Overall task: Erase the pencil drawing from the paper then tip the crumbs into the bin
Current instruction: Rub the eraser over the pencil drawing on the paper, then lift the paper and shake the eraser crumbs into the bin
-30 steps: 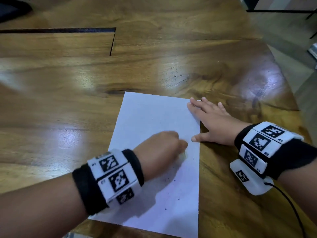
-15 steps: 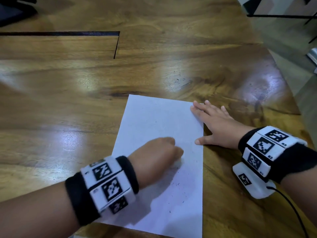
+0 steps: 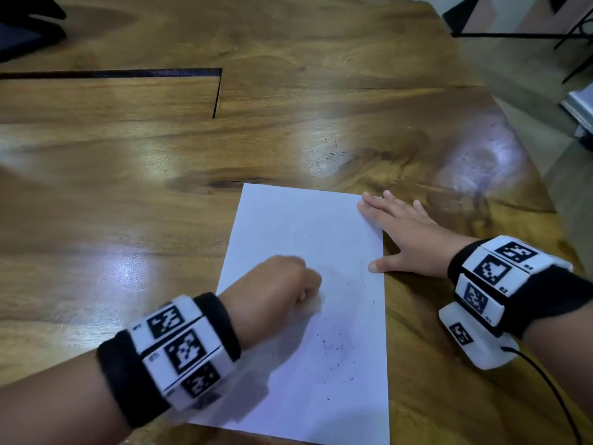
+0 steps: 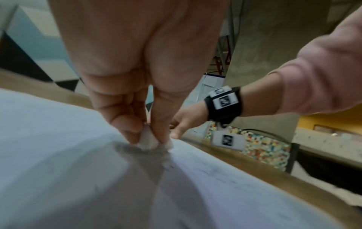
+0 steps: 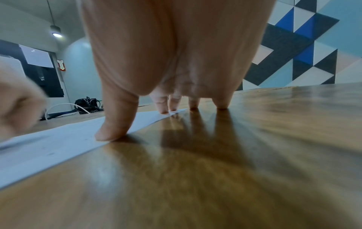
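Head view. Paper (image 3: 308,316): 1 white sheet, flat on the wooden table (image 3: 128,187), near its right edge. We hold our left hand (image 3: 272,290) fisted over the middle of the sheet; against the pictures from 1 s and 0.5 s ago it sits a little lower and further left on the page, so we judge the rubbing stroke is travelling back toward us. Crumbs (image 3: 337,348): dark specks scattered on the lower half of the sheet, more of them than 1 s ago. Drawing: only faint traces show near the fist. Right hand (image 3: 407,242): spread flat, in the same place as before, pinning the sheet's right edge. Bin: not in view.

Left wrist view. Eraser (image 4: 147,141): 1 small white block, pinched between our thumb and fingers (image 4: 125,117), its tip touching the paper (image 4: 58,155). A grey smudge lies just under it; the picture is blurred, which suits a stroke in progress.

Right wrist view. Right hand (image 5: 176,62): thumb (image 5: 115,124) and 2 fingertips press on the paper (image 5: 49,147); the other 2 rest on the bare table (image 5: 254,139).

Judgement: step 1, erasing, is still in hand and close to done; tipping the crumbs is not yet begun. They lie loose, so the sheet needs a level lift.
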The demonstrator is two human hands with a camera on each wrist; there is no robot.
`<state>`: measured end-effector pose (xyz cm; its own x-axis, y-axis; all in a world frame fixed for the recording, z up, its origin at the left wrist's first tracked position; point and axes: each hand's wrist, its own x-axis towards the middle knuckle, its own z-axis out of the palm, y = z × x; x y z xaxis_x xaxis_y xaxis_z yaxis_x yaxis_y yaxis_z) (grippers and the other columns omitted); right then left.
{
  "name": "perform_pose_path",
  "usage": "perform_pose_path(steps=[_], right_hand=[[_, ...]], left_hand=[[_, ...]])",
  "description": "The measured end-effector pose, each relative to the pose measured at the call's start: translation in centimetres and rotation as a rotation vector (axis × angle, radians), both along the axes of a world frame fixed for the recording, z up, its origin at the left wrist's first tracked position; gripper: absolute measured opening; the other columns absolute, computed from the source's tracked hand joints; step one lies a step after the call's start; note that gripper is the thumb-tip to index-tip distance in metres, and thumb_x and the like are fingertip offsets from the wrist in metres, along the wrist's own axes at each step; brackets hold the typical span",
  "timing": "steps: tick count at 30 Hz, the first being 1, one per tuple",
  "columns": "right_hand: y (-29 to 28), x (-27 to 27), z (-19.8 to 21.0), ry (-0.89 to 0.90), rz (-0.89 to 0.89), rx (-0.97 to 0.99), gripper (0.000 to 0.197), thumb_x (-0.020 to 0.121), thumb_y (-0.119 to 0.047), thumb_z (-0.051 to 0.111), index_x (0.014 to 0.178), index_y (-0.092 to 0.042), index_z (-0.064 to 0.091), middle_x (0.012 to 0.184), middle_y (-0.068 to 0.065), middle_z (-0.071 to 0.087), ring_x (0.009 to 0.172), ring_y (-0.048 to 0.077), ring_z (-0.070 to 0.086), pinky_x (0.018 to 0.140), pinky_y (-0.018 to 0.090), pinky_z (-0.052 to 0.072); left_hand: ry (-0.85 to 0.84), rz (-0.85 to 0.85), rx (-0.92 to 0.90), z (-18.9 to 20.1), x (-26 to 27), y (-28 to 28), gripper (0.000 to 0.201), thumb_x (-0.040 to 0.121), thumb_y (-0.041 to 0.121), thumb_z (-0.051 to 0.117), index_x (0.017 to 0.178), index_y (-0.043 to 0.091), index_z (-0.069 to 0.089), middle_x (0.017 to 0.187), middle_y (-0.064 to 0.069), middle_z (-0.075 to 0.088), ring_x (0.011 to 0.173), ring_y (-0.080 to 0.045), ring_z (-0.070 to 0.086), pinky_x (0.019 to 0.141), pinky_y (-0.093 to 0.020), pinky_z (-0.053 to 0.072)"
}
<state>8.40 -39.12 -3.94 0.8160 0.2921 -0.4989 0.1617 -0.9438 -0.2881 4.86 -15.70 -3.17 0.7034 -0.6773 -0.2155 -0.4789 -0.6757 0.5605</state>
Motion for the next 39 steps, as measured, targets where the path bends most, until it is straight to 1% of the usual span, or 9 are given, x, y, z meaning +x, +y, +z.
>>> perform_pose_path(steps=[5, 8, 13, 17, 22, 25, 29, 34, 39], right_hand=[[-0.1, 0.0, -0.1, -0.008, -0.004, -0.001, 0.099, 0.080, -0.047, 0.065, 0.149, -0.030, -0.004, 0.155, -0.019, -0.016, 0.142, 0.007, -0.020, 0.114, 0.041, -0.013], [-0.1, 0.1, -0.2, -0.005, -0.008, -0.001, 0.099, 0.080, -0.047, 0.065, 0.149, -0.031, -0.004, 0.154, -0.019, -0.016, 0.142, 0.007, -0.020, 0.114, 0.040, -0.013], [-0.2, 0.1, -0.3, -0.006, -0.008, 0.006, 0.098, 0.080, -0.047, 0.065, 0.149, -0.032, -0.004, 0.154, -0.021, -0.016, 0.141, 0.006, -0.021, 0.113, 0.039, -0.014], [-0.2, 0.1, -0.2, -0.004, 0.004, -0.006, 0.100, 0.080, -0.048, 0.064, 0.148, -0.031, -0.007, 0.153, -0.021, -0.018, 0.140, 0.005, -0.023, 0.113, 0.039, -0.015], [0.1, 0.1, 0.1, -0.010, 0.011, -0.023, 0.099, 0.080, -0.049, 0.063, 0.149, -0.030, -0.006, 0.154, -0.020, -0.018, 0.141, 0.008, -0.022, 0.114, 0.041, -0.012], [0.0, -0.1, 0.1, -0.018, 0.016, -0.023, 0.099, 0.081, -0.050, 0.062, 0.149, -0.031, -0.007, 0.153, -0.020, -0.019, 0.141, 0.008, -0.023, 0.115, 0.041, -0.012], [-0.1, -0.5, 0.4, -0.036, 0.031, -0.005, 0.096, 0.079, -0.053, 0.063, 0.149, -0.032, -0.001, 0.154, -0.019, -0.013, 0.142, 0.007, -0.017, 0.118, 0.037, -0.008], [1.0, 0.7, 1.4, -0.190, -0.097, 0.050, 0.069, 0.082, -0.050, 0.061, 0.139, -0.024, 0.033, 0.143, -0.007, 0.029, 0.132, 0.014, 0.020, 0.110, 0.033, 0.022], [2.7, 2.3, 1.5, -0.183, -0.191, -0.062, 0.084, 0.071, -0.050, 0.073, 0.136, -0.014, 0.034, 0.132, 0.004, 0.033, 0.125, 0.023, 0.026, 0.102, 0.034, 0.029]], left_hand=[[0.091, -0.158, 0.052, 0.0, -0.2, 1.0, 0.012, 0.073, 0.009, 0.052, 0.073, 0.014, 0.063, 0.071, 0.003, 0.051, 0.066, -0.013, 0.045, 0.057, -0.018, 0.031], [0.014, -0.056, 0.020, -0.1, 2.1, -0.4, 0.005, 0.079, 0.015, 0.061, 0.074, 0.013, 0.063, 0.068, 0.006, 0.046, 0.062, -0.011, 0.040, 0.057, -0.023, 0.028], [-0.030, -0.060, -0.047, -0.4, -0.2, -0.1, 0.016, 0.076, 0.020, 0.048, 0.064, 0.011, 0.054, 0.070, 0.001, 0.043, 0.063, -0.015, 0.043, 0.058, -0.030, 0.037], [0.180, -0.214, 0.119, 0.2, 0.2, 1.5, 0.014, 0.071, 0.006, 0.058, 0.076, 0.015, 0.066, 0.072, 0.009, 0.057, 0.063, 0.003, 0.046, 0.056, -0.004, 0.030], [-0.053, 0.210, 0.027, 2.3, 9.3, 0.3, 0.013, 0.073, 0.008, 0.068, 0.086, 0.012, 0.070, 0.074, -0.002, 0.068, 0.065, -0.013, 0.056, 0.054, -0.004, 0.032], [-0.089, 0.422, -0.037, 2.3, 14.2, -1.2, 0.010, 0.072, 0.007, 0.070, 0.081, 0.011, 0.069, 0.061, 0.005, 0.056, 0.055, -0.004, 0.049, 0.047, -0.003, 0.035], [-0.077, 0.475, 0.038, 1.0, 17.1, -3.0, 0.012, 0.074, 0.010, 0.069, 0.084, 0.017, 0.070, 0.077, -0.002, 0.064, 0.073, -0.015, 0.057, 0.064, -0.023, 0.042], [-0.163, 0.431, 0.140, 0.5, 17.0, -3.2, 0.023, 0.083, 0.013, 0.059, 0.105, 0.015, 0.066, 0.120, -0.012, 0.060, 0.109, -0.028, 0.054, 0.088, -0.031, 0.044], [-0.235, 0.444, 0.095, 1.5, 10.8, 0.5, 0.030, 0.084, 0.006, 0.049, 0.108, 0.014, 0.065, 0.104, -0.017, 0.052, 0.102, -0.037, 0.050, 0.088, -0.037, 0.042]])
